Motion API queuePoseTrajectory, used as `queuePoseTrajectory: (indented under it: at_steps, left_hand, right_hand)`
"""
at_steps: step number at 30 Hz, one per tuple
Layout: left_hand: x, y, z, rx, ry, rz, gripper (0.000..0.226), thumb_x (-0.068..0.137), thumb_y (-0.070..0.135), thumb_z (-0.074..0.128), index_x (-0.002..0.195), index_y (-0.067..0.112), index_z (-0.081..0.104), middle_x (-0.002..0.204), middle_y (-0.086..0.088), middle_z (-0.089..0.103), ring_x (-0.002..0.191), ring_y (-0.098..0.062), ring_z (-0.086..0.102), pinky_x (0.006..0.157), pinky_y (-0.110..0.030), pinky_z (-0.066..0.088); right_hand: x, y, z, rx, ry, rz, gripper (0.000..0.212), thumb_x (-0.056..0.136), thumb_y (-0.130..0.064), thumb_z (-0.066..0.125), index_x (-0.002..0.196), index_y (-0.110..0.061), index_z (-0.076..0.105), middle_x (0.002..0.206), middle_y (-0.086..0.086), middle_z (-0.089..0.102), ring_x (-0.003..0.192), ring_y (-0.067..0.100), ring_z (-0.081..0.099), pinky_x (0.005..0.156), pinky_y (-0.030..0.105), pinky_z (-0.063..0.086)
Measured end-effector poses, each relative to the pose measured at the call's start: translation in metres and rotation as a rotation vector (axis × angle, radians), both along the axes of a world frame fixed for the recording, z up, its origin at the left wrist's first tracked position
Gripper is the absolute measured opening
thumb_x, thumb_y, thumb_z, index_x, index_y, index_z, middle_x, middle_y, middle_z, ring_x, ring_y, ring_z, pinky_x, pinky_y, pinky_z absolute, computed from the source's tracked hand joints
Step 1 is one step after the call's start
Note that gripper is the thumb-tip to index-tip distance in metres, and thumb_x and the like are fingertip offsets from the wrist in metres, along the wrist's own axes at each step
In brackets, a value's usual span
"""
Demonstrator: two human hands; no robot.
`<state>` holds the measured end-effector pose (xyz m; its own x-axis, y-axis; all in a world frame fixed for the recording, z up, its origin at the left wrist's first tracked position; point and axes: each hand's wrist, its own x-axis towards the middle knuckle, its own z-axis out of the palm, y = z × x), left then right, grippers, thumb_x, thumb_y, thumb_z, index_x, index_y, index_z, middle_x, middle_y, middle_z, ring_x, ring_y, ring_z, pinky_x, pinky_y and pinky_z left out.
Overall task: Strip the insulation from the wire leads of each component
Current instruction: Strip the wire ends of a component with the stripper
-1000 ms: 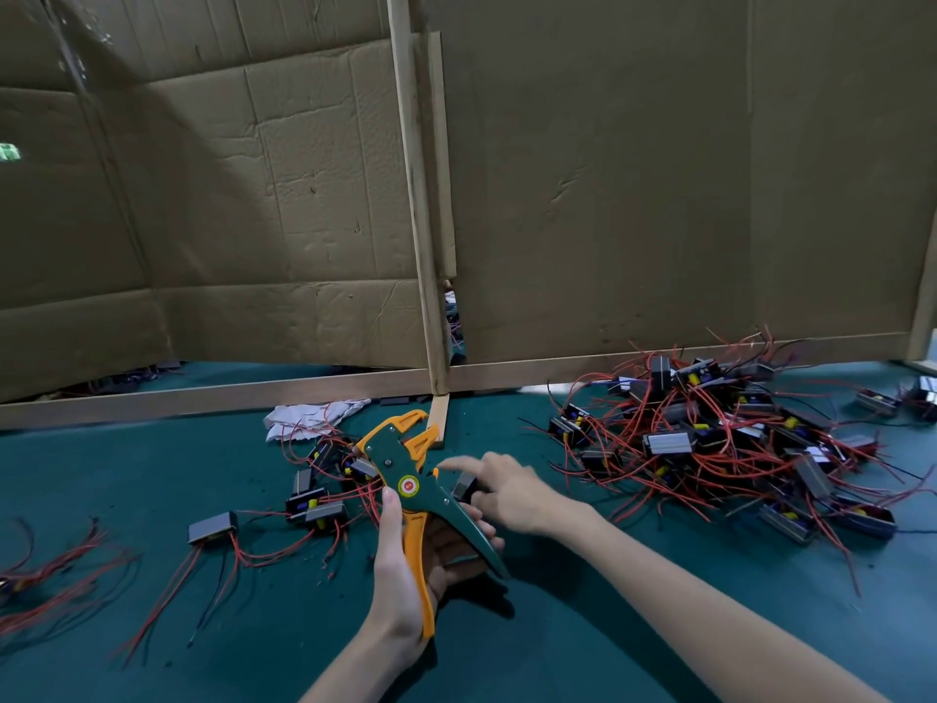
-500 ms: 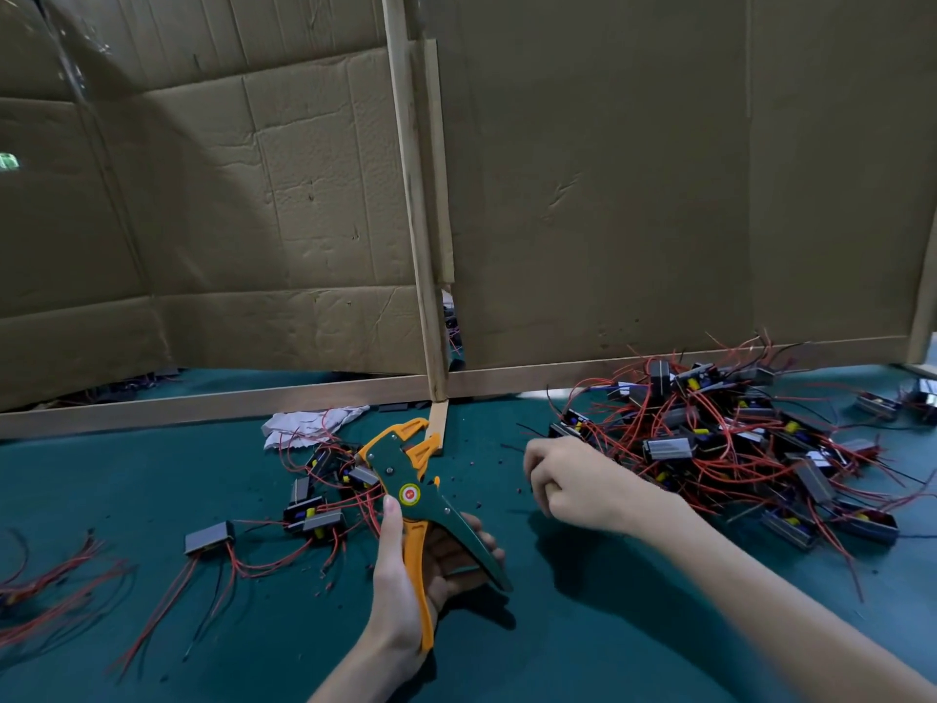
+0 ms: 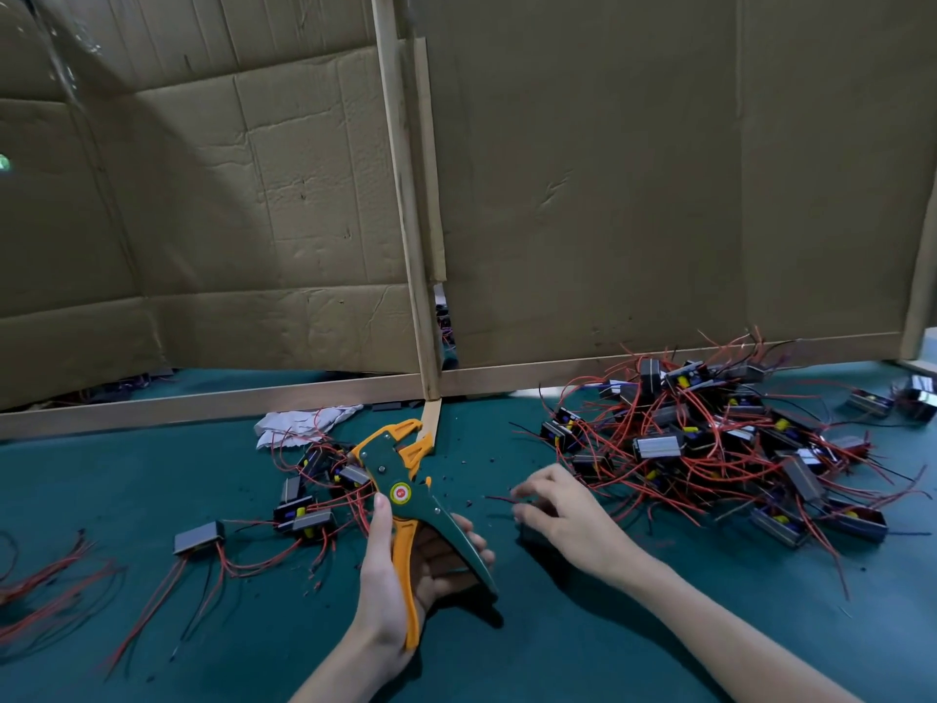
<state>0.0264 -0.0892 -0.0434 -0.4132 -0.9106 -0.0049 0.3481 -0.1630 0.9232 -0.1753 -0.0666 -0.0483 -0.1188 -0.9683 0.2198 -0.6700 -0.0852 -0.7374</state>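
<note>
1. Left hand [image 3: 405, 570] wraps the stripper [image 3: 405, 499] by its handles, thumb up along the orange one, fingers curled round the green one; the tool's head points to 12 o'clock, tilted a little left.
2. Right hand [image 3: 563, 515] lies at 3 o'clock from the stripper, palm down on the mat [image 3: 507, 662], fingers bent over a dark component [image 3: 530, 534] that shows only at its near edge. I cannot tell if the fingers have closed on it or only rest on it. A thin dark lead [image 3: 499, 498] sticks out left from under the fingertips.
3. At 2 o'clock from that hand sits the big pile [image 3: 710, 438] of boxed components tangled in red and black wire, its near edge just beside my knuckles.
4. At 9 o'clock from the stripper lies the small pile [image 3: 309, 494], a few components with red leads, touching the tool's head side.
5. One lone component [image 3: 199, 537] lies farther out at 9 o'clock, its leads trailing toward me.
6. Loose red wires [image 3: 45, 586] lie at the far left edge.
7. A white cloth [image 3: 299, 423] lies at 11 o'clock, against the wood rail [image 3: 203, 403].
8. Cardboard [image 3: 608, 195] stands behind the rail.
9. Small dark bits [image 3: 471, 459] speckle the mat between tool and big pile.
</note>
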Motion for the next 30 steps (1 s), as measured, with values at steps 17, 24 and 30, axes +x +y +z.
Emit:
queuePoseTrajectory:
  at_steps: [17,24,30]
  left_hand:
    - [0.001,0.001,0.003,0.028,-0.025,0.005,0.088,0.077,0.074,0.035,0.085,-0.006,0.071,0.090,-0.032,0.065,0.085,-0.046,0.066,0.071,-0.044,0.056]
    - [0.003,0.004,0.006,0.110,-0.025,-0.044,0.089,0.076,0.075,0.034,0.086,-0.006,0.070,0.089,-0.031,0.065,0.084,-0.045,0.067,0.070,-0.044,0.056]
    - [-0.008,0.020,0.046,0.141,-0.062,-0.065,0.078,0.103,0.042,0.016,0.072,-0.015,0.059,0.065,-0.030,0.059,0.067,-0.031,0.064,0.076,-0.035,0.050]
  right_hand:
    - [-0.001,0.013,0.006,-0.091,-0.050,-0.072,0.014,0.095,-0.012,0.056,0.086,-0.014,0.066,0.073,-0.005,0.070,0.068,0.001,0.061,0.068,0.016,0.044]
    - [0.000,0.014,0.006,-0.059,-0.178,-0.101,0.012,0.098,-0.013,0.051,0.088,-0.013,0.058,0.072,-0.002,0.074,0.071,0.007,0.066,0.070,0.017,0.049]
    - [0.005,0.016,0.010,0.053,-0.522,-0.035,0.013,0.101,-0.014,0.046,0.090,-0.011,0.053,0.065,-0.002,0.068,0.068,0.009,0.061,0.070,0.019,0.047]
